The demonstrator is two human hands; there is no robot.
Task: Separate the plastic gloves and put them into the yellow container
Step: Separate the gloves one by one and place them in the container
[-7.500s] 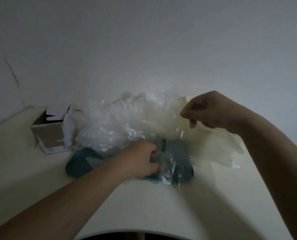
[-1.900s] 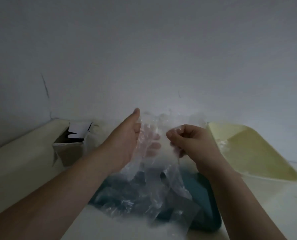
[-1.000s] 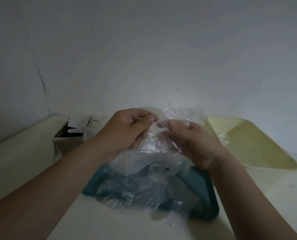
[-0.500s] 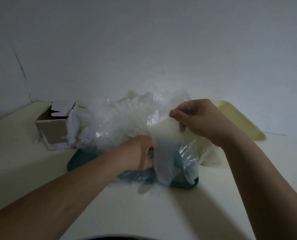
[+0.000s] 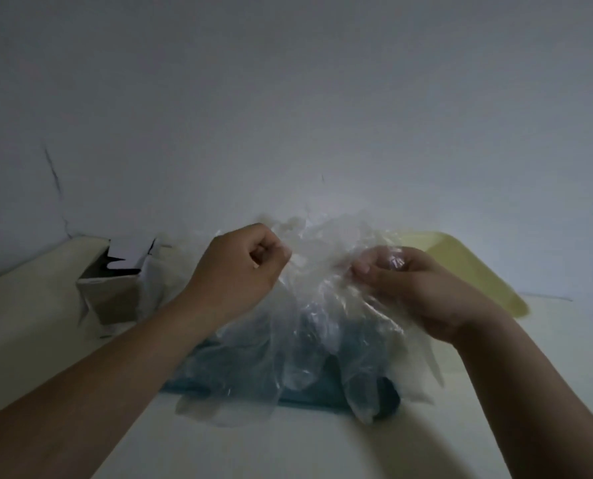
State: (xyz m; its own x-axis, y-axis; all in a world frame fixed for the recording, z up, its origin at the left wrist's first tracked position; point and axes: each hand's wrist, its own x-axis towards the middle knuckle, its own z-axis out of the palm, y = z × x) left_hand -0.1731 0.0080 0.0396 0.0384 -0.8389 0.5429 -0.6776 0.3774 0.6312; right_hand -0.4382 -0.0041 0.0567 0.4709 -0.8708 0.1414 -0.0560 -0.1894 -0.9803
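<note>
Gloves [image 5: 326, 271] hung between both hands, pinched by left fingers [image 5: 281, 252] and right fingers [image 5: 362, 269]; yellow container [image 5: 467, 267] sat nearer the right hand [image 5: 419, 288].

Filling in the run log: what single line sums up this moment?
left hand: pinching plastic gloves | right hand: pinching same clump | clump raised over teal tray | yellow container: right, apart

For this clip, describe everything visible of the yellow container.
The pale yellow plastic container is a shallow, tray-like tub with rounded corners and a raised rim, open side up. It sits on the cream table at the right, by the wall. The right hand and the clear plastic gloves hide its near left part, so contents and contact cannot be told.
</note>
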